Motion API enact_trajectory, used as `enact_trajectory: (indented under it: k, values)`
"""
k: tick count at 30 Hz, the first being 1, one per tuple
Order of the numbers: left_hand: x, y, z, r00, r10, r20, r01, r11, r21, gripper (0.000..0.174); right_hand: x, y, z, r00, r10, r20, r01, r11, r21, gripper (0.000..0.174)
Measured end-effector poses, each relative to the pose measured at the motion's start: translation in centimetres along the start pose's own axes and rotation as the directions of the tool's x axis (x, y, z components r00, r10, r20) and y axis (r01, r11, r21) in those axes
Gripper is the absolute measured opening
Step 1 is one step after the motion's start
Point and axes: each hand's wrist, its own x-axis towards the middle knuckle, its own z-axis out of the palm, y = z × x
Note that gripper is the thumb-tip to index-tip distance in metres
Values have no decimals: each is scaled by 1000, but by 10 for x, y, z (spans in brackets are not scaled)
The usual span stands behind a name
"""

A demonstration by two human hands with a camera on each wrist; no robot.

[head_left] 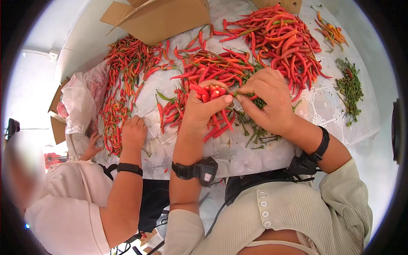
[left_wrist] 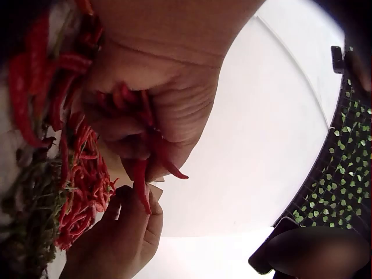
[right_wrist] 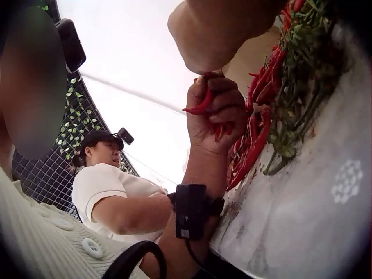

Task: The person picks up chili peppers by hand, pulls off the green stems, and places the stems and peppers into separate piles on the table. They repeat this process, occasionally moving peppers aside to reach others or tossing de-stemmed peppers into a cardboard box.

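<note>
A bunch of red chili peppers (head_left: 216, 92) is gripped in my left hand (head_left: 196, 111), their cut-looking ends upward and the tips hanging out below the fist. In the left wrist view a curved chili (left_wrist: 141, 183) pokes out under the fingers. My right hand (head_left: 272, 102) is close against the left thumb, its thumb and forefinger pinching a small green stem (head_left: 236, 94) beside the bunch. Below both hands lie red chilies (head_left: 170, 117) and a scatter of loose green stems (head_left: 257, 137). The right wrist view shows the left fingers (right_wrist: 224, 102) curled round the chilies.
A large heap of red chilies (head_left: 293, 51) lies at the back right, near a pile of green stems (head_left: 350, 91) and a few orange chilies (head_left: 331, 32). A cardboard box (head_left: 170, 21) stands behind. At left, another person's hand (head_left: 134, 131) rests by smaller chilies (head_left: 114, 127).
</note>
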Motion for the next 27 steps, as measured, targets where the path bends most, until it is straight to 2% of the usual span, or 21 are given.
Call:
enact_trajectory:
  k: [6, 12, 18, 24, 27]
  values:
    - [1, -2, 7, 998, 28, -63, -28, 1000, -9, 20, 2, 1, 0, 999, -33, -14, 32, 997, -75, 14]
    - [3, -5, 11, 993, 54, -104, -45, 995, 90, 18, 2, 2, 0, 1000, -22, -11, 20, 989, -146, 14]
    - [5, -10, 15, 979, 130, -155, -100, 977, 189, 13, 2, 4, 2, 1000, 7, -17, -9, 986, -168, 16]
    - [5, -13, 15, 975, 147, -167, -110, 971, 213, 13, 3, 3, 3, 999, 47, -21, -49, 984, -173, 15]
    - [2, -11, 18, 976, 124, -177, -82, 970, 229, 14, 5, 20, 2, 989, 115, -96, -133, 970, -203, 14]
